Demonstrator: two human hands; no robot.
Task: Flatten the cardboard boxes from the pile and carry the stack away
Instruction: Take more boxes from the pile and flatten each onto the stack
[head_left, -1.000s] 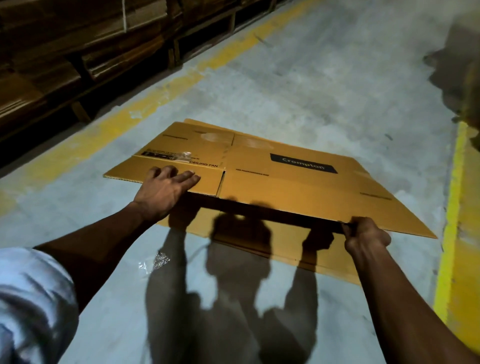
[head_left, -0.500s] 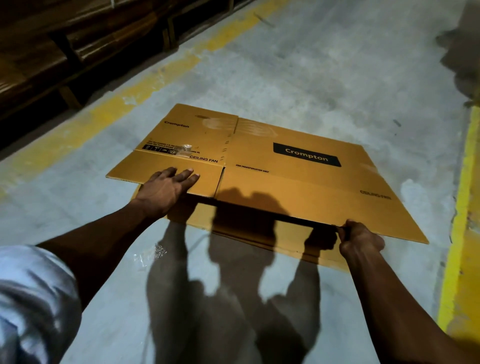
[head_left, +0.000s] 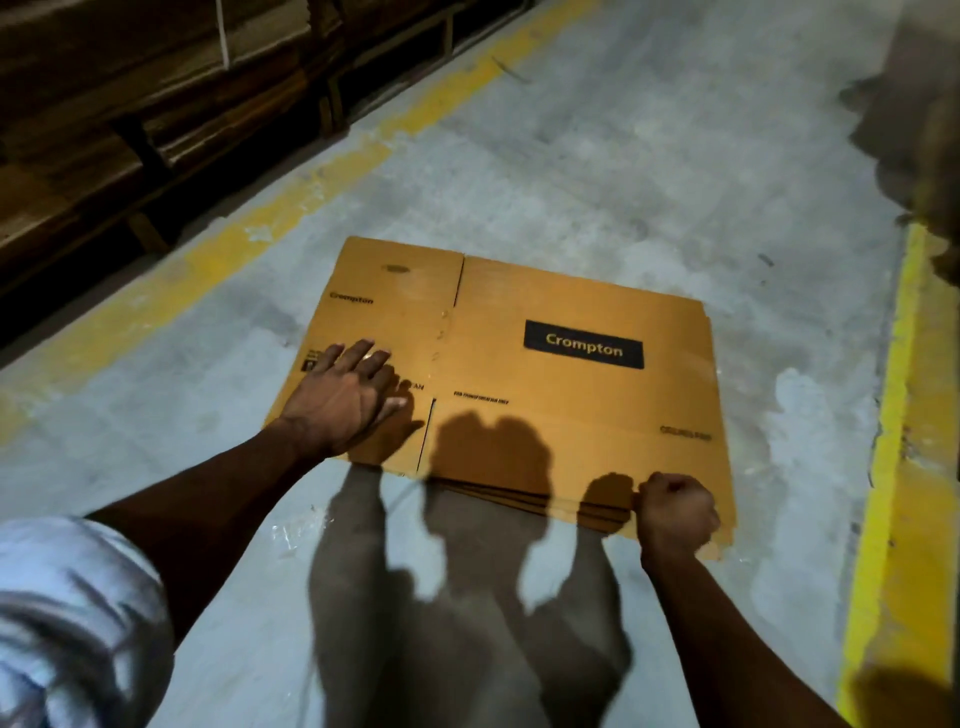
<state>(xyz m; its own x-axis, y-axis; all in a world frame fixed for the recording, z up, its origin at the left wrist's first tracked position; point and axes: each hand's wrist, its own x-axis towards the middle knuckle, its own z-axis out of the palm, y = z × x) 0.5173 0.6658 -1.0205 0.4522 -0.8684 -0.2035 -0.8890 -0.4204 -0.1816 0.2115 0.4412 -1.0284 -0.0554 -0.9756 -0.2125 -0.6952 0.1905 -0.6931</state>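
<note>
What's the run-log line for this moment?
flattened box on stack | left hand flat on top | right hand gripping near edge

A flat brown cardboard box (head_left: 545, 364) lies on the gray floor (head_left: 597, 171), on top of other flat boxes whose edges show at the near side. The left hand (head_left: 343, 397) presses down flat on its left part with straight fingers. The right hand (head_left: 672, 514) is curled at the near right edge, and a yellow line (head_left: 883, 467) runs along the floor beside it.
</note>
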